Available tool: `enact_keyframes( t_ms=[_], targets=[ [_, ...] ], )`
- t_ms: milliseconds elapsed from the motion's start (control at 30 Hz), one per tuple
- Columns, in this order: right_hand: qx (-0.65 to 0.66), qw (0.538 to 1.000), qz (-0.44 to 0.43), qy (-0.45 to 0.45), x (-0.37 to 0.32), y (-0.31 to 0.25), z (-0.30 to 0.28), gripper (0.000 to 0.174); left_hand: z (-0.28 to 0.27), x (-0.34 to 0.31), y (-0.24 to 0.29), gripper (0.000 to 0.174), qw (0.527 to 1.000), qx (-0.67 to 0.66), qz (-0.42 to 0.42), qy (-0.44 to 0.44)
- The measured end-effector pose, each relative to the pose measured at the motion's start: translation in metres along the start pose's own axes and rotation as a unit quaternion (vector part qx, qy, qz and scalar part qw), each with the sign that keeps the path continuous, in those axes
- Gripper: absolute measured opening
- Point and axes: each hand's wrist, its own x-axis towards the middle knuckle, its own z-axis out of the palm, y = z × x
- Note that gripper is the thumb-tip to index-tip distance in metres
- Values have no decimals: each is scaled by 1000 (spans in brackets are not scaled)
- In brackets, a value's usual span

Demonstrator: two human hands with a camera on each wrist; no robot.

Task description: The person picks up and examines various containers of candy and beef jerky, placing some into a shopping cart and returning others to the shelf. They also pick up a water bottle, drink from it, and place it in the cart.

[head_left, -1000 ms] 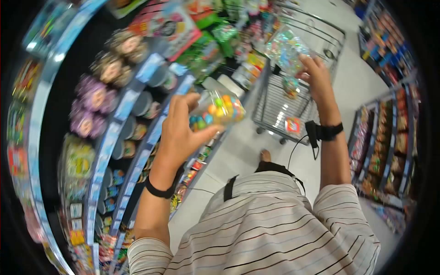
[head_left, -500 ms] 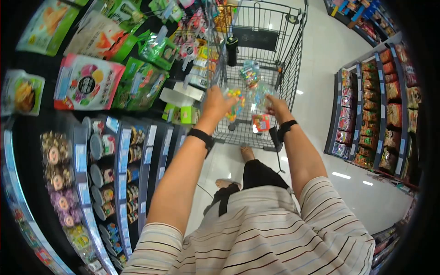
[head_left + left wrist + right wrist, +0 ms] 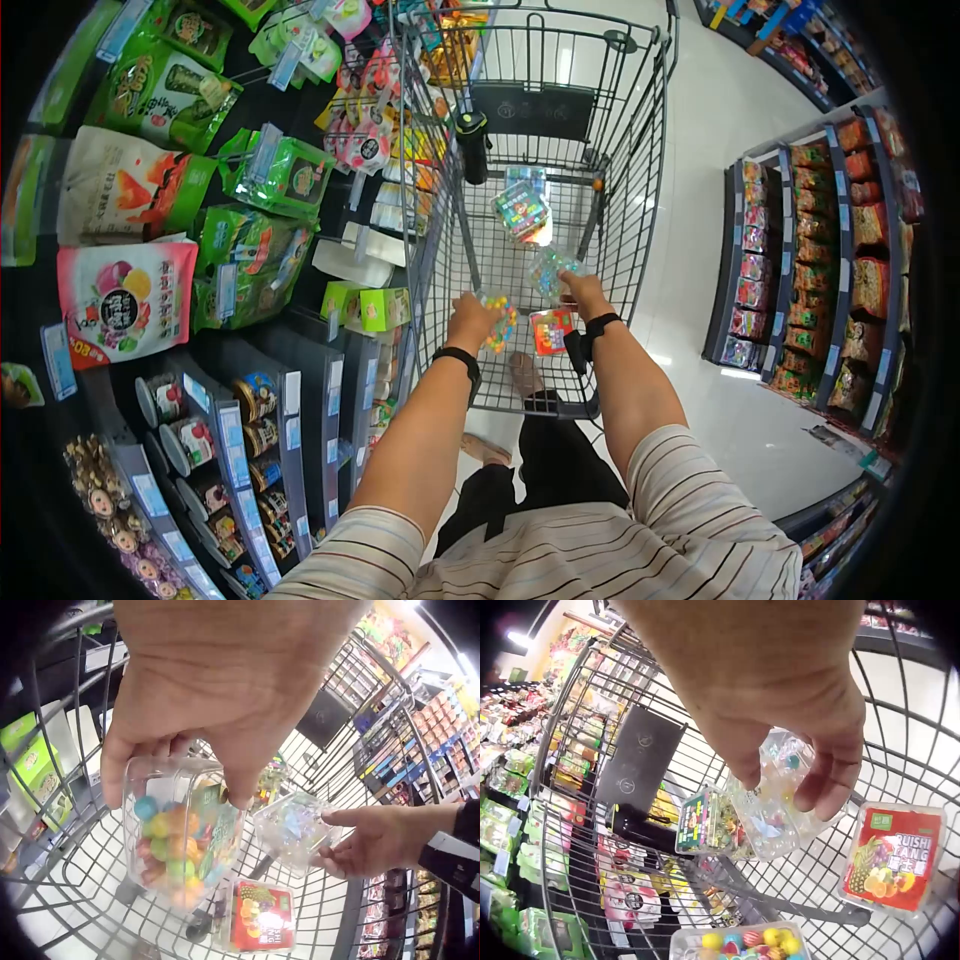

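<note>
Inside the wire shopping cart [image 3: 640, 215], my left hand [image 3: 472, 320] grips a clear plastic box of colourful candy balls [image 3: 176, 844], its fingers and thumb over the top edges. Across from it, my right hand [image 3: 586, 292] pinches a clear box of shiny wrapped candies [image 3: 769, 814] between thumb and fingers. Between and just beyond these boxes, a red-labelled box [image 3: 891, 859] with fruit pictures lies on the cart's wire floor. Farther in sits a box with a dark green label [image 3: 521, 208], partly behind the right hand's box in the right wrist view.
Shelves of bagged snacks [image 3: 125, 185] and round tubs [image 3: 190, 445] line the left side, close to the cart. A black cylindrical thing [image 3: 471, 148] hangs at the cart's left wall. Another snack rack [image 3: 810, 270] stands across the tiled aisle to the right.
Both hands have come down and together from above the aisle into the cart, each carrying its box. The view has shifted closer over the cart.
</note>
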Motion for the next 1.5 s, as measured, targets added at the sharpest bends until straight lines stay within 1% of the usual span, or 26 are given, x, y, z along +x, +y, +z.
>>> enact_keyframes(
  t_ms=[167, 300, 367, 433, 500, 567, 600, 667, 767, 867, 933, 967, 1000, 1033, 1067, 1100, 1133, 1167, 1200, 1233, 1267, 1300, 1367, 1400, 1433, 1500],
  targets=[
    [-50, 998, 16, -41, 24, 6, 9, 55, 25, 32, -20, 80, 998, 16, 30, -48],
    [-50, 995, 43, -71, 38, 11, 12, 52, 39, 47, -26, 84, 994, 52, -2, -92],
    [-48, 995, 48, -79, 42, 12, 13, 52, 42, 53, -32, 87, 992, 64, 0, -111],
    [-40, 993, 66, -86, 52, 17, 11, 48, 45, 64, -39, 88, 987, 64, -1, -144],
    [-32, 992, 80, -88, 56, 20, 9, 44, 51, 65, -42, 85, 988, 71, -8, -135],
    [-16, 992, 86, -89, 54, 22, 10, 36, 52, 65, -43, 83, 989, 66, -14, -132],
    [-12, 992, 90, -93, 57, 26, 10, 33, 61, 74, -55, 77, 987, 69, 11, -147],
    [-5, 990, 118, -81, 68, 36, 15, 25, 64, 74, -56, 74, 989, 79, 7, -128],
    [-14, 988, 124, -95, 71, 40, 22, 23, 76, 80, -67, 64, 990, 92, 13, -104],
    [-27, 990, 121, -66, 65, 40, 29, 20, 82, 80, -73, 50, 992, 93, 25, -84],
    [-26, 992, 113, -42, 49, 33, 31, 19, 69, 66, -63, 40, 994, 80, 32, -67],
    [-23, 994, 102, -33, 36, 23, 33, 18, 58, 59, -55, 37, 992, 81, 60, -76],
    [-32, 994, 92, -50, 34, 20, 31, 18, 42, 48, -41, 34, 989, 83, 86, -82],
    [-2, 997, 58, -47, 44, 32, 28, 18, 24, 34, -27, 31, 987, 84, 112, -85],
    [-2, 997, 57, -59, 20, 14, 28, 18, 2, 13, -13, 29, 986, 33, 146, -79],
    [-44, 994, 18, -101, 39, 25, 19, 17, -17, -6, 0, 28, 981, -16, 181, -69],
    [4, 993, 17, -116, 45, 26, 16, 16, -25, -16, 8, 28, 975, -27, 220, -31],
    [-53, 984, -70, -158, 53, 33, 8, 16, -26, -27, 15, 28, 966, -35, 257, 12],
    [34, 989, -63, -132, -5, 0, 17, 19, -47, -56, 29, 30, 967, -21, 255, 1],
    [5, 983, -98, -154, -20, -13, 17, 23, -69, -86, 45, 33, 967, -8, 254, -10],
    [26, 975, -143, -170, -48, -26, 20, 25, -104, -145, 57, 37, 961, -35, 272, 39],
    [29, 966, -175, -187, -76, -39, 22, 26, -103, -158, 52, 42, 947, -49, 314, 35],
    [16, 954, -226, -198, -129, -63, 37, 29, -150, -247, 39, 45, 925, -54, 367, 78],
    [42, 948, -238, -208, -170, -72, 49, 30, -167, -288, 21, 48, 912, -64, 391, 103],
    [65, 943, -246, -215, -212, -78, 60, 32, -182, -328, -5, 52, 897, -75, 417, 126],
    [45, 910, -294, -289, -256, -79, 81, 30, -212, -400, -67, 54, 892, -62, 403, 195]
  ],
)
